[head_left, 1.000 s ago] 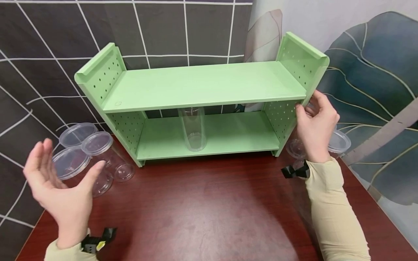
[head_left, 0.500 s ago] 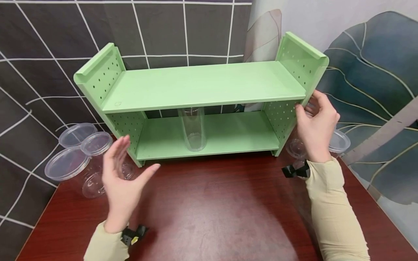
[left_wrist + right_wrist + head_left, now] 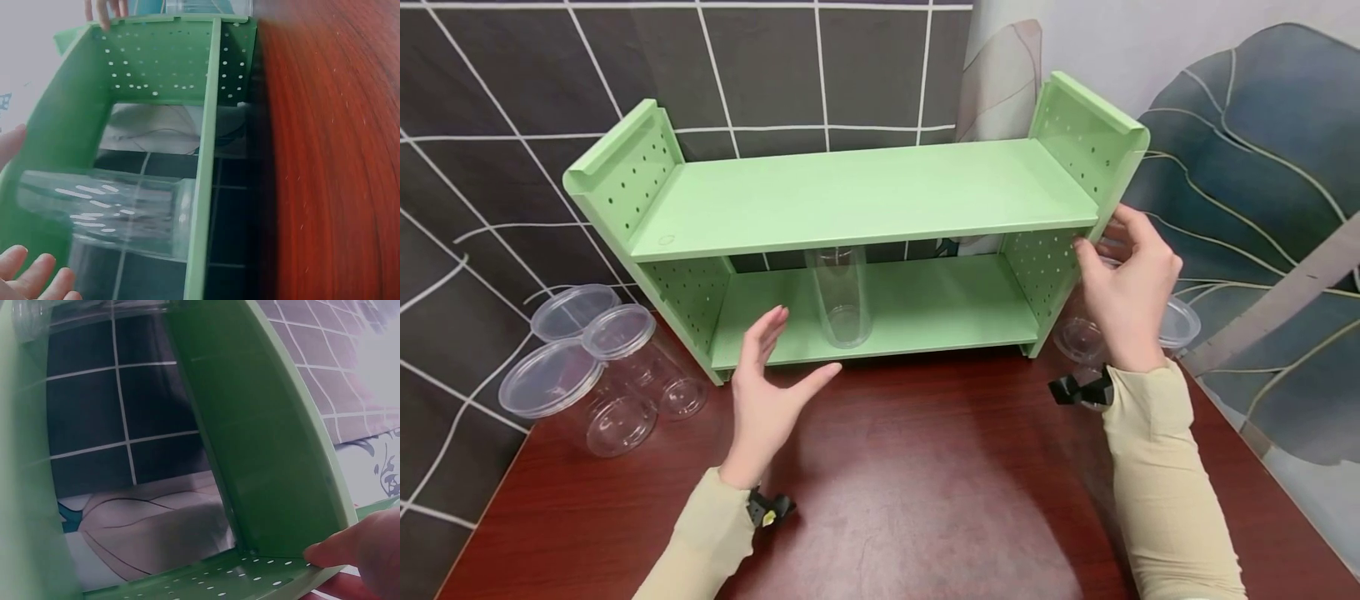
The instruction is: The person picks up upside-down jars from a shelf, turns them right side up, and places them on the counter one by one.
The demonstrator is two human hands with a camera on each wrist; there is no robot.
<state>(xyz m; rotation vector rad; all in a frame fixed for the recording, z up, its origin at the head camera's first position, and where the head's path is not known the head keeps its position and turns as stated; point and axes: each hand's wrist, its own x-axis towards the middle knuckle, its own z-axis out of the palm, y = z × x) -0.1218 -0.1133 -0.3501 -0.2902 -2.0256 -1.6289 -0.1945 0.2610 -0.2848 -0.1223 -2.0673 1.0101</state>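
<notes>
A light green two-tier shelf rack (image 3: 865, 196) with perforated side panels stands on the table. On its lower board a clear plastic jar (image 3: 844, 304) stands upright, its top hidden by the upper board in the head view. My left hand (image 3: 767, 408) is in front of the rack, a little left of that jar, with thumb and fingers spread wide and nothing between them. In the left wrist view its fingertips (image 3: 40, 272) show near the jar (image 3: 131, 209). My right hand (image 3: 1131, 292) grips the front edge of the rack's right side panel between thumb and fingers.
Three clear jars with lids (image 3: 550, 379) stand together left of the rack. More clear containers (image 3: 1180, 323) are to its right, partly hidden by the right hand. Behind the dark red table (image 3: 910, 475) rises a dark wall (image 3: 760, 67) with white grid lines.
My left hand has moved right, from in front of the jars at the left to before the rack's lower level. My right hand keeps its grip on the side panel.
</notes>
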